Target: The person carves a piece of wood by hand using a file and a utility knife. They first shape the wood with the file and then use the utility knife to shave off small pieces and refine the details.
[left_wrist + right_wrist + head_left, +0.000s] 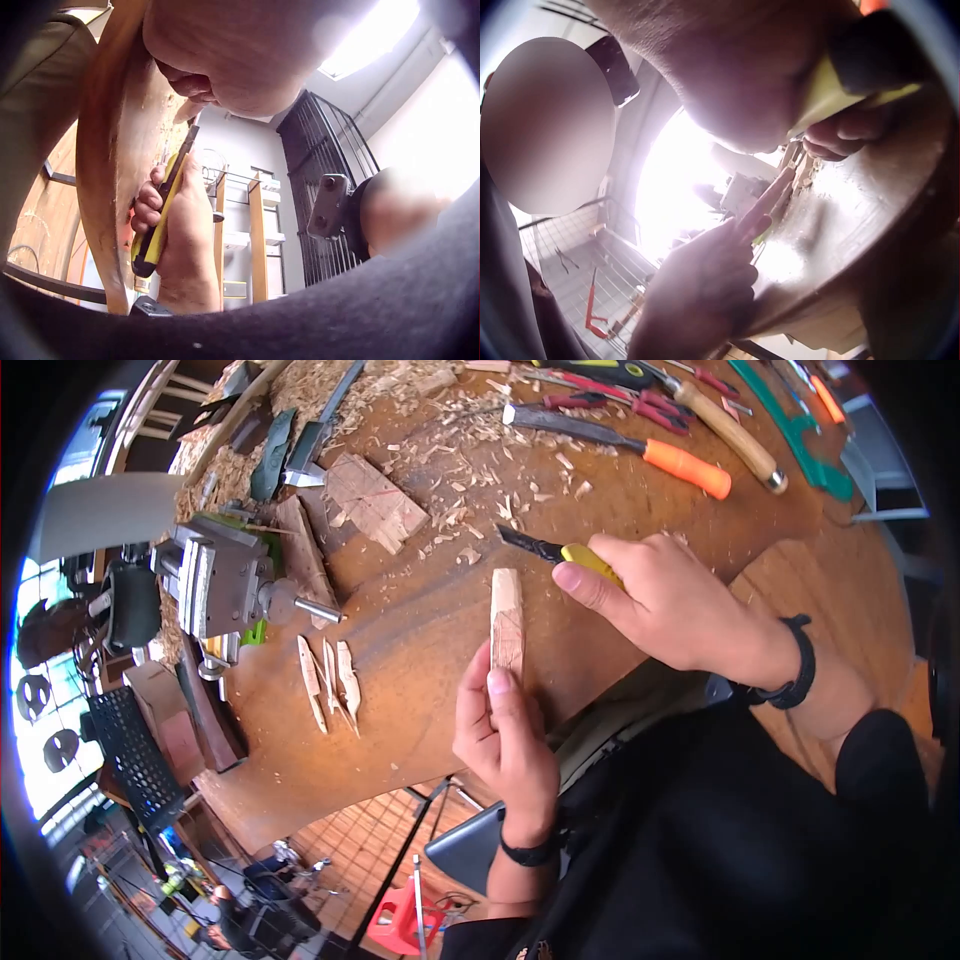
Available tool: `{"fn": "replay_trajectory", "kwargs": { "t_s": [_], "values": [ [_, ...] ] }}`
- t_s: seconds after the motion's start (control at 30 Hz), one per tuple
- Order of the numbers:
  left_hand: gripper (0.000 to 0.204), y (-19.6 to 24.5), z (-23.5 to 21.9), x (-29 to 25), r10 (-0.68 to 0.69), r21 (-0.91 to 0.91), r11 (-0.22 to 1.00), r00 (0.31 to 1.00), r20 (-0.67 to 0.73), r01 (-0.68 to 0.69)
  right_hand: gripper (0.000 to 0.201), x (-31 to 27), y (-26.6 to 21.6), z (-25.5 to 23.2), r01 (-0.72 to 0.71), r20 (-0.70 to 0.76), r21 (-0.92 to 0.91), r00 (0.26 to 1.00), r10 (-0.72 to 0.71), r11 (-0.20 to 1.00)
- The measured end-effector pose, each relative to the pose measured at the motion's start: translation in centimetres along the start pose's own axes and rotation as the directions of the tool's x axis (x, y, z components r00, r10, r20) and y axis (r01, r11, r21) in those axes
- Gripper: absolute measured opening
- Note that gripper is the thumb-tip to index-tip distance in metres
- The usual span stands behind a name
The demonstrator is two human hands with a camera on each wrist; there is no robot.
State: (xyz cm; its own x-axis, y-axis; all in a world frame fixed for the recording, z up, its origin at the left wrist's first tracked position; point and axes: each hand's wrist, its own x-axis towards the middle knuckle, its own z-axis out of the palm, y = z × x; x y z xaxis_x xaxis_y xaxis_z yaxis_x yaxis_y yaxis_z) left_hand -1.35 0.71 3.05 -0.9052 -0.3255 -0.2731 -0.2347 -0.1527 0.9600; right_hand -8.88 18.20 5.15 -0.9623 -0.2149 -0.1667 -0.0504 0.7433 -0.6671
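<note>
A small tapered wood piece [508, 622] stands out from my left hand [512, 745], pinched between thumb and fingers over the bench's near part. My right hand [690, 600] grips a yellow-and-black utility knife [590, 563], its dark blade pointing left, just above and right of the wood's far end without touching it. In the left wrist view, the right hand [184, 232] has its fingers curled round the knife [166, 206]. The right wrist view shows the left hand [697, 289] below the knife's yellow handle [829, 101].
Several thin carved pieces [328, 685] lie left on the bench [400, 650]. A metal vise [225, 580] stands at the left edge. Behind are a flat wood offcut [375, 502], shavings, an orange-handled chisel [685, 467] and a wooden-handled tool [730, 435].
</note>
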Motion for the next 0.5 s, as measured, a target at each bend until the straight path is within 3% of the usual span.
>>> {"fn": "replay_trajectory", "kwargs": {
  "t_s": [0.1,0.17,0.23,0.27,0.33,0.37,0.43,0.5],
  "values": [
    [0.029,0.4,-0.2,0.7,-0.067,-0.329,0.941,0.997,0.034,0.075,0.067,0.7,0.9,0.2,-0.115,0.103,0.406,0.991,0.079,0.907],
    [0.033,0.8,0.0,1.8,-0.048,-0.459,0.881,0.986,0.160,0.118,0.060,0.7,0.3,-0.3,-0.372,0.355,0.669,0.921,0.163,0.644],
    [0.034,0.8,0.9,2.4,-0.135,-0.606,0.762,0.971,0.196,0.229,0.051,0.9,0.3,0.2,-0.356,0.350,0.731,0.928,0.128,0.582],
    [0.034,0.3,1.3,2.7,-0.125,-0.653,0.732,0.980,0.153,0.195,0.051,0.9,0.4,0.4,-0.355,0.378,0.692,0.920,0.103,0.628],
    [0.040,-0.9,2.2,3.4,-0.057,-0.713,0.660,0.962,0.266,0.236,0.042,0.8,0.6,0.7,-0.353,0.321,0.774,0.934,0.155,0.526],
    [0.040,-1.1,2.5,3.5,-0.051,-0.743,0.634,0.971,0.234,0.213,0.042,0.7,0.5,0.9,-0.360,0.342,0.747,0.929,0.140,0.559],
    [0.041,-1.2,2.9,3.6,0.010,-0.703,0.680,0.956,0.294,0.209,0.032,0.4,0.4,1.3,-0.281,0.245,0.789,0.959,0.139,0.546],
    [0.041,-1.5,3.0,3.5,0.062,-0.725,0.669,0.959,0.277,0.166,0.029,0.1,0.5,1.6,-0.259,0.248,0.779,0.964,0.099,0.571]
  ]
}}
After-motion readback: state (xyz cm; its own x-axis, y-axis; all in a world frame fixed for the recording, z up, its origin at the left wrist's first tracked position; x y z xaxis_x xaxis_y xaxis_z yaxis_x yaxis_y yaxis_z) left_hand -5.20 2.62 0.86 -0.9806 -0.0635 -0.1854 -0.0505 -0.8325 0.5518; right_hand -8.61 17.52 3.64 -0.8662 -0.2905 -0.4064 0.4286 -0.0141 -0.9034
